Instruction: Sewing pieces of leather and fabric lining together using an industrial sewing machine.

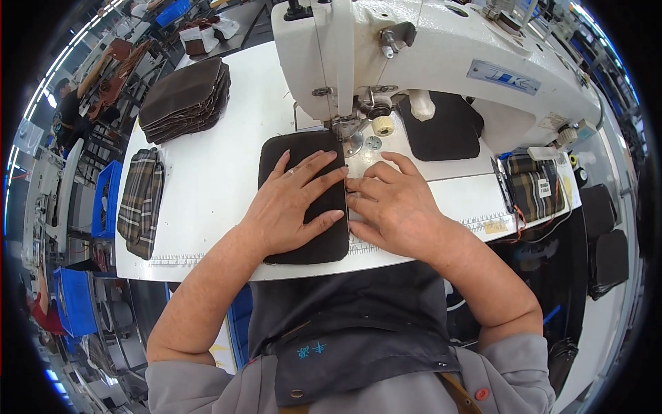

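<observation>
Left hand [293,196] spread on a dark pad [323,201], right hand [398,205] loosely uncurled at its edge, before a sewing machine [441,45].

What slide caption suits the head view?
Left hand spread on a dark brown, round-cornered rectangular panel, right hand at its right edge, before a white sewing machine.

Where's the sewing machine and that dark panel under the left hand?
Sewing machine [440,58], head view: on its white upper arm.
Dark panel [323,248], head view: bare part near its lower edge.
</observation>
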